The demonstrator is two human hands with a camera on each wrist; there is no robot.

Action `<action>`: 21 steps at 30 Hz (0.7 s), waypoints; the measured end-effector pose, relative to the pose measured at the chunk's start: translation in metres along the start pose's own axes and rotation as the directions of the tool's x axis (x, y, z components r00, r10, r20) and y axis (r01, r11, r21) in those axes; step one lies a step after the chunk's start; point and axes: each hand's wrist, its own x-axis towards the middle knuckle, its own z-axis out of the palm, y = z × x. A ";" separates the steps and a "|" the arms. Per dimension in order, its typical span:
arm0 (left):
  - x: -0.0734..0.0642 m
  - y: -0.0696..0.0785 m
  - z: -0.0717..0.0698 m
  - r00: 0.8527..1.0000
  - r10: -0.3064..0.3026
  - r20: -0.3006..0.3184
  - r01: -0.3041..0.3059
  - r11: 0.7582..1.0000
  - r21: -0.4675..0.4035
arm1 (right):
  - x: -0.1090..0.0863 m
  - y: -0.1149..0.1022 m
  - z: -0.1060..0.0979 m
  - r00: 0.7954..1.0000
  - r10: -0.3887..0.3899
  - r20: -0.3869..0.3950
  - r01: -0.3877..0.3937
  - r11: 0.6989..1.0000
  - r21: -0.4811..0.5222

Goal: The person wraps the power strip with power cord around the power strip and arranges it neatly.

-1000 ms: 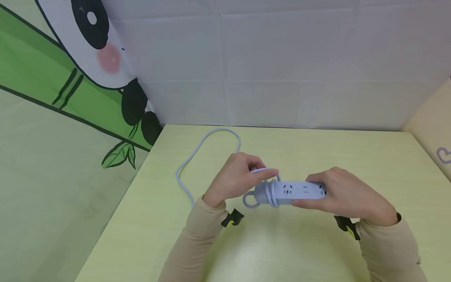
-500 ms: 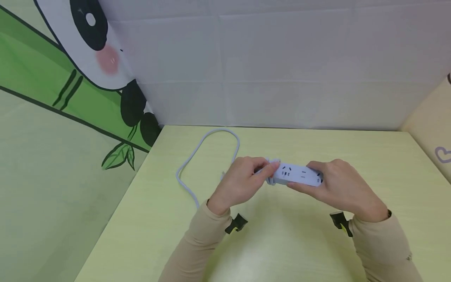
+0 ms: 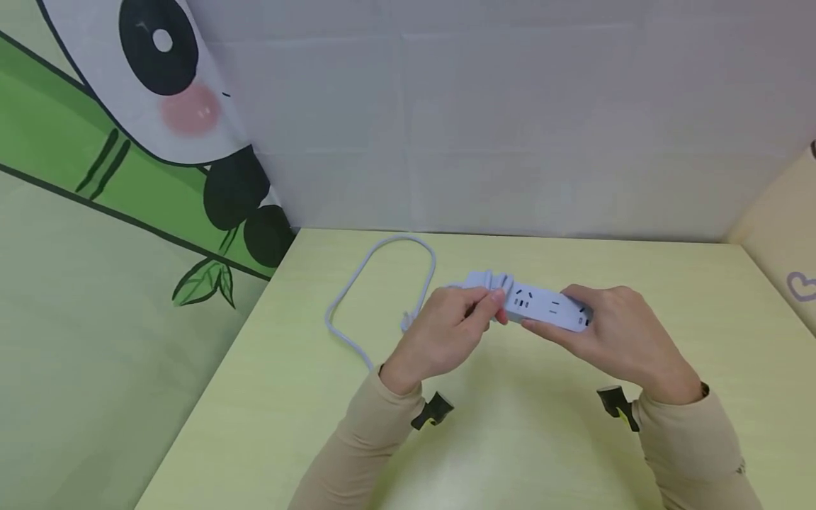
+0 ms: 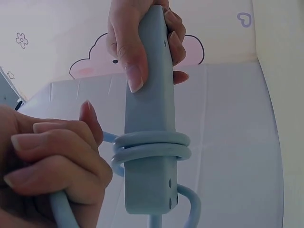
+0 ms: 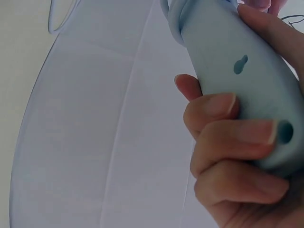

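A white power strip (image 3: pixel 542 306) is held up over the table, its socket face toward the head camera. My right hand (image 3: pixel 615 333) grips its right end, thumb on the near side and fingers curled beneath, as the right wrist view shows. Turns of the strip's own cord (image 4: pixel 152 145) wrap around its left part. My left hand (image 3: pixel 446 329) is at that wrapped end; in the left wrist view its curled fingers hold a length of the cord. The cord's free part (image 3: pixel 344 290) loops over the table to the left, with the plug (image 3: pixel 406 321) lying beside my left hand.
The pale yellow table (image 3: pixel 542 439) meets a light grey cloth wall (image 3: pixel 510 127) at the back. A printed wall with a cartoon panda and bamboo (image 3: pixel 159 106) stands at the left, and a cream wall (image 3: pixel 780 234) at the right.
Both hands have raised the power strip a little toward the back and tilted it. My left hand has moved round from above the strip to its near side with the cord.
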 end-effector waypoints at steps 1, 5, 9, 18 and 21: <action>0.002 0.000 0.001 1.000 -0.001 -0.002 0.001 1.000 -0.003 | 0.002 0.002 0.000 1.000 -0.005 -0.007 0.005 1.000 0.000; 0.008 0.001 0.003 1.000 0.000 -0.016 0.000 1.000 -0.005 | 0.008 0.008 0.000 0.998 -0.039 -0.050 0.038 0.999 -0.010; 0.015 0.002 0.005 1.000 -0.010 -0.027 0.009 1.000 -0.014 | 0.016 0.015 -0.001 0.994 -0.068 -0.081 0.067 0.998 -0.015; 0.029 0.007 0.009 0.999 -0.049 -0.023 0.048 0.997 -0.056 | 0.030 0.030 -0.008 0.988 -0.109 -0.106 0.107 0.994 -0.018; 0.034 0.008 0.010 0.998 -0.059 -0.018 0.057 0.995 -0.078 | 0.035 0.035 -0.009 0.986 -0.121 -0.117 0.120 0.993 -0.017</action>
